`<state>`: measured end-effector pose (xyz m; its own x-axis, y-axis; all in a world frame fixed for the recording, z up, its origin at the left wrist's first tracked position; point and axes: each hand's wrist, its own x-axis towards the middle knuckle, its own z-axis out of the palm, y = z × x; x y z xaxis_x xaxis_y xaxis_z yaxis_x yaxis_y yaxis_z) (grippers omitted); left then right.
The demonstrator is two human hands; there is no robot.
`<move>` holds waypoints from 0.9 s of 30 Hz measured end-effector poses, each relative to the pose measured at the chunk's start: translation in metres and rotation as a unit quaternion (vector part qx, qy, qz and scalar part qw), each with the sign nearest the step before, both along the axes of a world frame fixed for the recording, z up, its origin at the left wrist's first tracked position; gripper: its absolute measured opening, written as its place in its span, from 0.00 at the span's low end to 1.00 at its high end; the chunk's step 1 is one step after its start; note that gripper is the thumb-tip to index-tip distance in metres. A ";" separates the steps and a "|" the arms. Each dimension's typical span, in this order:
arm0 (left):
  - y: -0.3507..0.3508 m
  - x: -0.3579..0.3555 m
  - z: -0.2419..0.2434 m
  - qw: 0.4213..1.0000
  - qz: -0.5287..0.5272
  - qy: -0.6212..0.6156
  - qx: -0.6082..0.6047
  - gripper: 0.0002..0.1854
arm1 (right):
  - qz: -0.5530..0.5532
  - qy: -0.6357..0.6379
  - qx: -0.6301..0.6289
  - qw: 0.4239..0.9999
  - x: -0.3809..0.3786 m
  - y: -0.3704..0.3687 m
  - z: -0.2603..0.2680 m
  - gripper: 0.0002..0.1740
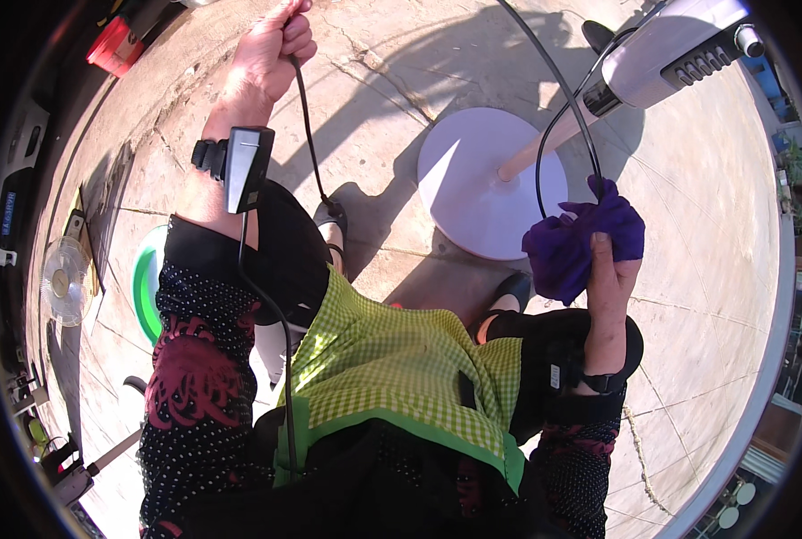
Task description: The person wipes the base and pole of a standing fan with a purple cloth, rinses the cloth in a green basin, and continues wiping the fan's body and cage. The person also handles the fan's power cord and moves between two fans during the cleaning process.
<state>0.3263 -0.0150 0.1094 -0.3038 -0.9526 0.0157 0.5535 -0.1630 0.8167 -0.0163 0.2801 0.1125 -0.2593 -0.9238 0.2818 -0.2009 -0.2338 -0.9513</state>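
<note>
My left hand (pixel 269 57) is raised at the upper left, its fingers closed around a black power cord (pixel 309 128). One length of the cord hangs from that fist down to my shoe (pixel 331 210). My right hand (pixel 613 263) grips a bunched purple cloth (pixel 559 259). A black cable (pixel 586 131) runs down into this cloth, which hides how it is held. Beyond the cloth stands a pedestal fan with a round white base (pixel 465 195), a slanting pole (pixel 542 145) and a push-button control housing (pixel 670 57). The fan's head is out of view.
A green-rimmed basin (pixel 146 286) sits on the concrete floor (pixel 704 236) beside my left arm. Farther left are a small fan with a round grille (pixel 64 281) and a red bucket (pixel 116 47). A raised edge (pixel 768 337) curves along the right.
</note>
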 end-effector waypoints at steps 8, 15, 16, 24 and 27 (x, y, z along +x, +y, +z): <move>0.111 -0.107 0.028 0.963 -0.250 -0.009 -0.095 0.23 | 0.000 0.028 -0.041 0.999 0.026 -0.043 0.029 0.13; 0.132 -0.128 0.043 0.953 -0.270 -0.063 -0.119 0.20 | 0.117 0.070 -0.031 0.990 0.063 -0.047 0.035 0.11; 0.131 -0.126 0.044 0.953 -0.278 -0.059 -0.104 0.20 | 0.123 0.099 -0.034 0.987 0.063 -0.046 0.034 0.10; 0.105 -0.099 0.055 0.982 -0.146 0.103 -0.063 0.17 | 0.160 0.171 -0.053 0.971 0.052 -0.056 0.027 0.13; 0.077 -0.080 0.056 0.986 -0.067 0.152 -0.002 0.14 | 0.173 0.190 0.022 0.966 0.049 -0.057 0.028 0.18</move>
<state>0.2467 0.0624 0.1650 -0.4082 -0.9037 0.1296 0.7461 -0.2484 0.6178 0.0327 0.2231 0.1401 0.1811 -0.9500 0.2545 -0.4540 -0.3103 -0.8352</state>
